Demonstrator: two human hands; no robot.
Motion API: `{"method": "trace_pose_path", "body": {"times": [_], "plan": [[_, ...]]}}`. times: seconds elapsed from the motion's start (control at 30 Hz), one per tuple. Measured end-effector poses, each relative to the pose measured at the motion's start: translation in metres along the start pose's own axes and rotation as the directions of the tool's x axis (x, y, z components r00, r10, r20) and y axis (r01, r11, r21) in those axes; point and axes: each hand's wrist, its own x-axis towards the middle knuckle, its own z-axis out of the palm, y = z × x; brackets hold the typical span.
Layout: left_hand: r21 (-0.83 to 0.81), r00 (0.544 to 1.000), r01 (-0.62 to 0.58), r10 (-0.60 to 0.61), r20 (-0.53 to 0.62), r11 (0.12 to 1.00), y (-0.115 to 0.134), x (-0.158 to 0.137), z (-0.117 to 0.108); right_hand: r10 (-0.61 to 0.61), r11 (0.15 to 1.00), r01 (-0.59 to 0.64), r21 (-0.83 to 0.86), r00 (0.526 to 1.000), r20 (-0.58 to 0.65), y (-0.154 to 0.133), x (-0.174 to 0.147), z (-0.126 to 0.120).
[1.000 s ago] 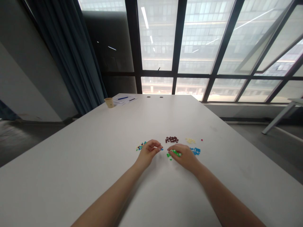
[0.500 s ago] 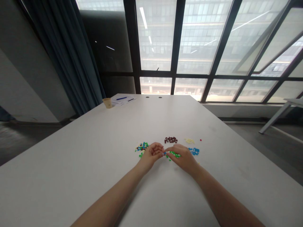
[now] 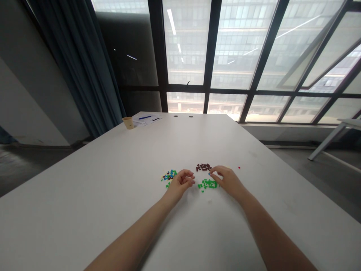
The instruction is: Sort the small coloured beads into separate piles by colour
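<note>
A small blue piece (image 3: 209, 174), perhaps a toy brick, is pinched between the thumb and fingertips of my right hand (image 3: 227, 180). That hand is over the right side, above the green pieces (image 3: 208, 184) and beside the dark brown pieces (image 3: 203, 167). My left hand (image 3: 181, 183) rests near the table with its fingers curled and a gap between thumb and fingertips; I see nothing in it. Just behind its knuckles lies a mixed pile (image 3: 169, 175) of blue, green, yellow and brown pieces, partly covered by the hand. The blue and yellow groups on the right are hidden by my right hand.
One red piece (image 3: 239, 167) lies alone to the right on the white table (image 3: 113, 195). Toward the far left edge stand a paper cup (image 3: 128, 123) and papers (image 3: 138, 122) with a blue pen (image 3: 144, 117) on top. Windows rise beyond the table.
My right hand has moved away from my left, to the right and slightly up, taking the blue piece from between both hands. My left hand stays nearly in place, its fingertips now free.
</note>
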Motion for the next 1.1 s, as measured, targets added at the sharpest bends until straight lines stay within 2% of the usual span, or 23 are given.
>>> {"method": "trace_pose_path", "body": {"times": [0.07, 0.17, 0.23, 0.43, 0.57, 0.67, 0.73, 0.8, 0.87, 0.9, 1.0, 1.1], "plan": [[0.023, 1.0, 0.007, -0.006, -0.03, 1.0, 0.001, 0.001, -0.002, 0.112, 0.989, -0.104, -0.104, 0.991, 0.067, 0.019, 0.0, -0.012], [0.053, 0.999, 0.003, -0.001, -0.044, 0.999, 0.0, 0.002, -0.004, 0.288, 0.945, -0.243, -0.22, 0.936, 0.203, 0.044, -0.002, -0.021], [0.065, 0.999, 0.001, 0.001, -0.037, 0.998, 0.0, 0.003, -0.005, 0.349, 0.925, -0.289, -0.248, 0.905, 0.244, 0.054, -0.004, -0.021], [0.087, 0.999, -0.016, 0.02, -0.042, 0.996, -0.001, 0.003, -0.007, 0.377, 0.909, -0.312, -0.276, 0.897, 0.229, 0.061, -0.004, -0.013], [0.123, 0.998, -0.024, 0.03, -0.051, 0.992, 0.001, 0.005, -0.01, 0.355, 0.921, -0.295, -0.255, 0.905, 0.234, 0.059, -0.003, -0.018], [0.225, 0.991, -0.055, 0.08, -0.106, 0.973, 0.006, 0.011, -0.023, 0.347, 0.921, -0.298, -0.251, 0.922, 0.175, 0.055, -0.002, -0.023], [0.333, 0.97, -0.091, 0.159, -0.182, 0.939, 0.01, 0.017, -0.039, 0.331, 0.926, -0.293, -0.239, 0.934, 0.137, 0.051, -0.002, -0.024], [0.501, 0.92, -0.095, 0.268, -0.286, 0.86, 0.015, 0.022, -0.06, 0.311, 0.936, -0.279, -0.213, 0.941, 0.135, 0.048, -0.001, -0.022], [0.705, 0.867, -0.041, 0.375, -0.327, 0.708, 0.017, 0.027, -0.082, 0.287, 0.948, -0.257, -0.189, 0.946, 0.151, 0.045, -0.001, -0.018], [0.788, 0.865, 0.002, 0.395, -0.31, 0.615, 0.016, 0.028, -0.09, 0.281, 0.951, -0.251, -0.18, 0.946, 0.16, 0.045, -0.001, -0.016], [0.911, 0.924, 0.071, 0.317, -0.214, 0.406, 0.008, 0.032, -0.105, 0.273, 0.956, -0.245, -0.164, 0.946, 0.176, 0.044, 0.0, -0.012], [0.946, 0.962, 0.043, 0.243, -0.126, 0.321, -0.003, 0.034, -0.101, 0.259, 0.961, -0.235, -0.146, 0.948, 0.184, 0.045, 0.0, -0.01]]}}
